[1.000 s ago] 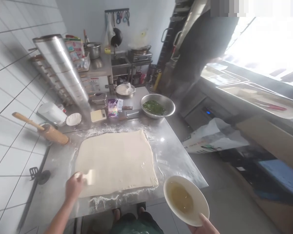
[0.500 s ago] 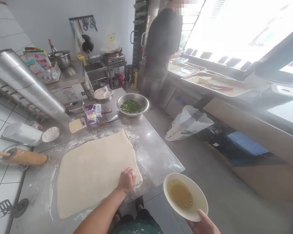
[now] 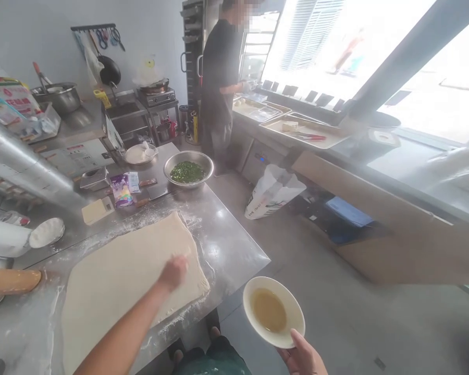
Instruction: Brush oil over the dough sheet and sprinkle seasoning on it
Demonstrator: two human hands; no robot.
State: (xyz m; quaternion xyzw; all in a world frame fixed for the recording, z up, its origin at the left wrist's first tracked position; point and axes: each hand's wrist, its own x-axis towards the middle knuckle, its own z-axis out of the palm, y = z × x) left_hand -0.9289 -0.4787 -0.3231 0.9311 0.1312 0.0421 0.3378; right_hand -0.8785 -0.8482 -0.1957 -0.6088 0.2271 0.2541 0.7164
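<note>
A wide, flat sheet of dough (image 3: 121, 281) lies on the floured metal table. Over its right part is my left hand (image 3: 174, 272), closed and blurred by motion. What its fingers hold, if anything, is hidden. My right hand (image 3: 305, 357) grips the rim of a cream-coloured bowl (image 3: 296, 315), thumb on the near edge. Inside the bowl is a yellowish-brown liquid (image 3: 269, 310), resembling oil. The bowl is held out beyond the table's near right edge, over the floor.
A steel bowl of chopped greens (image 3: 187, 172) stands at the table's far corner, beside a cleaver (image 3: 156, 193). Along the back are a kitchen scale (image 3: 97, 210) and a purple packet (image 3: 121, 190). A rolling pin (image 3: 11, 281) lies left. Another person (image 3: 221, 78) stands at the window counter.
My left hand has moved from the dough's right edge inward across the sheet. The view has turned to the right. My right hand still holds the bowl.
</note>
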